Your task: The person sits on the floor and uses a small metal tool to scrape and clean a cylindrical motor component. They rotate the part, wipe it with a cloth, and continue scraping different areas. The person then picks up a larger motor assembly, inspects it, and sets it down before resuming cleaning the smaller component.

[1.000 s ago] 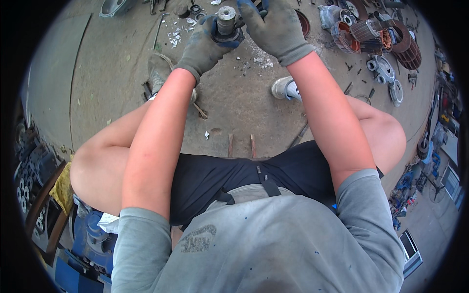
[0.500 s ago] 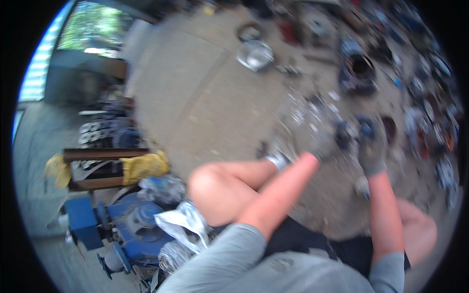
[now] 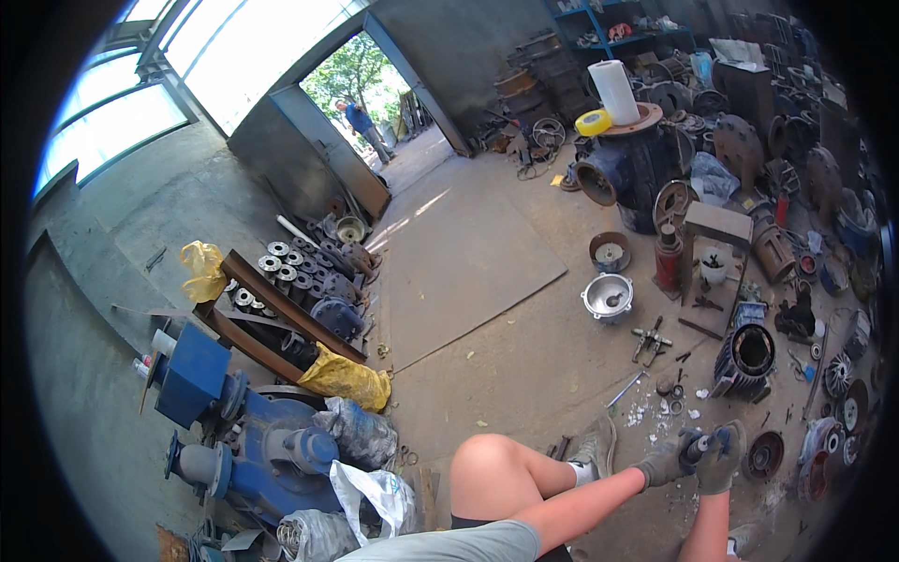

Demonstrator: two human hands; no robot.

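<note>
Both of my hands are gloved in grey and close together at the lower right, above the concrete floor. My left hand [image 3: 667,462] has its fingers curled round a small dark cylindrical metal part [image 3: 698,448], whose kind I cannot make out. Pressed up against that part from the other side is my right hand [image 3: 719,459], its fingers bent and partly hiding it. Beside the right hand lies a round rusty flange [image 3: 764,455]. A finned motor housing [image 3: 746,360] stands just beyond, near white fragments [image 3: 641,412] scattered on the floor.
A silver end cover [image 3: 607,298], a puller [image 3: 651,340] and a red bottle jack [image 3: 668,258] stand farther out. Blue pump machinery [image 3: 272,454] and steel channels [image 3: 281,304] fill the left. A person [image 3: 360,122] is by the far doorway.
My view has swung up and leftward, so the doorway and far wall now show. My hands sit lower in the picture and closer together, around the small part.
</note>
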